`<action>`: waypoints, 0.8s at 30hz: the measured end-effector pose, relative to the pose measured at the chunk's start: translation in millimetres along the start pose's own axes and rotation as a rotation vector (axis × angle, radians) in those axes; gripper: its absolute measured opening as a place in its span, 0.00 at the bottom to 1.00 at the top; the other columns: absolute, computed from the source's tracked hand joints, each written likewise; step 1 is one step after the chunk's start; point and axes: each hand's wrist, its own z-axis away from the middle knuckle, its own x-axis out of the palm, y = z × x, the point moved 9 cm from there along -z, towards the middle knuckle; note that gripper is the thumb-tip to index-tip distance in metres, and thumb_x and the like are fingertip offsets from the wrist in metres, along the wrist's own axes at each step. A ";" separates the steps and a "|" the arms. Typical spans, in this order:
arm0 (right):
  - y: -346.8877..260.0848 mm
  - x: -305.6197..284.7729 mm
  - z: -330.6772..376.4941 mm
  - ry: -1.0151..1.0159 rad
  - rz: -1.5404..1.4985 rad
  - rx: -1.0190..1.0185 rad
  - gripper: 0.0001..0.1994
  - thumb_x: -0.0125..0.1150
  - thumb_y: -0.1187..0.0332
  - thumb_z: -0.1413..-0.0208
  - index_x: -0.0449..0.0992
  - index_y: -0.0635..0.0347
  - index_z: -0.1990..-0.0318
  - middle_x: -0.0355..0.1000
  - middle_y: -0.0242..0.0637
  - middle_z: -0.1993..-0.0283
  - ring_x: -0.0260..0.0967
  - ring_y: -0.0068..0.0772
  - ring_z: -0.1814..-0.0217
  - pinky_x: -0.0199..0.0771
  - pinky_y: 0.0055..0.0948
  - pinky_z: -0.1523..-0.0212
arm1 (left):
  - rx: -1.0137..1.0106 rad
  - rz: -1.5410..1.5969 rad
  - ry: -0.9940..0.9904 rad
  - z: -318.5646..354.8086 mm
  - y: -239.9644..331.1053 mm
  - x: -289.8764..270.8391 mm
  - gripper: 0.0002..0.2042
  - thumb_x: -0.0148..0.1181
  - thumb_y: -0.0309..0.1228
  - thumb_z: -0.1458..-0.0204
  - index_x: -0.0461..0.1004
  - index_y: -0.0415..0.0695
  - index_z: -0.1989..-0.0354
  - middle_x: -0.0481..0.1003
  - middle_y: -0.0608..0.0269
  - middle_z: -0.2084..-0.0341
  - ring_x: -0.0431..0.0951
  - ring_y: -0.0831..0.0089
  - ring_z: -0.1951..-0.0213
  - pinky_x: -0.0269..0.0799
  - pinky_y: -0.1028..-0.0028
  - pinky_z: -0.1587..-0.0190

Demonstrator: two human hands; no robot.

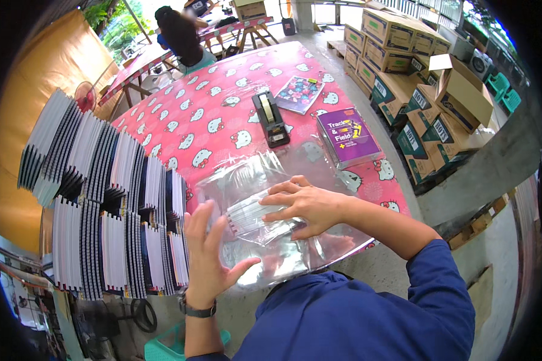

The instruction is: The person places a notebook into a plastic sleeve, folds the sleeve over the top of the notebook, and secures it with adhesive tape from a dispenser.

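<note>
At the surface's near edge, my right hand [304, 204] presses the clear bag [265, 216] flat; left hand [208, 253] spread open beside it; I judge smoothing comes next.

the tablecloth [223, 114] was pink-red with white cartoon cats. on it lay a purple and yellow book [347, 135], a black tape dispenser [273, 119], and clear plastic bags [265, 174]; beside it, black-and-white booklet stacks [102, 198].

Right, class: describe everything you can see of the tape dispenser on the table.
The tape dispenser is a black, long, heavy-looking desk model, seemingly plastic, with a pale tape roll near its far end. It lies flat on the pink patterned tablecloth, beyond the clear plastic bags, beside a colourful booklet. Neither hand touches it.
</note>
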 end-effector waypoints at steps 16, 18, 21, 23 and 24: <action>-1.6 15.6 -8.0 -0.318 0.173 0.035 0.45 0.72 0.47 0.73 0.62 0.34 0.39 0.43 0.40 0.30 0.31 0.48 0.27 0.36 0.56 0.36 | -0.025 0.277 -0.422 27.4 -38.2 86.4 0.41 0.58 0.58 0.59 0.59 0.44 0.39 0.56 0.58 0.37 0.50 0.62 0.34 0.33 0.55 0.37; -5.7 14.4 -7.2 -0.308 0.129 0.038 0.44 0.71 0.47 0.72 0.61 0.34 0.39 0.43 0.40 0.30 0.30 0.49 0.27 0.36 0.57 0.36 | -0.088 0.259 -0.330 33.0 -50.1 81.3 0.42 0.60 0.57 0.60 0.59 0.43 0.39 0.56 0.57 0.37 0.50 0.61 0.34 0.32 0.55 0.37; -6.0 14.4 -6.6 -0.309 0.083 0.041 0.44 0.71 0.48 0.71 0.60 0.33 0.39 0.41 0.40 0.29 0.29 0.50 0.27 0.36 0.59 0.37 | -0.124 0.266 -0.315 36.5 -49.6 82.2 0.43 0.61 0.56 0.61 0.58 0.43 0.38 0.55 0.56 0.37 0.49 0.60 0.34 0.31 0.54 0.36; -5.0 17.2 -6.7 -0.319 0.079 0.032 0.44 0.71 0.48 0.70 0.60 0.32 0.38 0.41 0.40 0.29 0.28 0.51 0.27 0.37 0.60 0.37 | -0.076 0.246 -0.425 35.8 -40.4 85.3 0.43 0.61 0.56 0.62 0.58 0.43 0.38 0.55 0.57 0.37 0.48 0.60 0.34 0.33 0.51 0.36; -3.0 17.7 -6.4 -0.328 0.078 0.028 0.43 0.71 0.49 0.70 0.60 0.31 0.39 0.40 0.40 0.29 0.27 0.52 0.27 0.36 0.61 0.37 | -0.076 0.251 -0.431 27.8 -40.0 85.6 0.43 0.61 0.56 0.62 0.58 0.43 0.38 0.55 0.57 0.37 0.48 0.60 0.34 0.33 0.51 0.36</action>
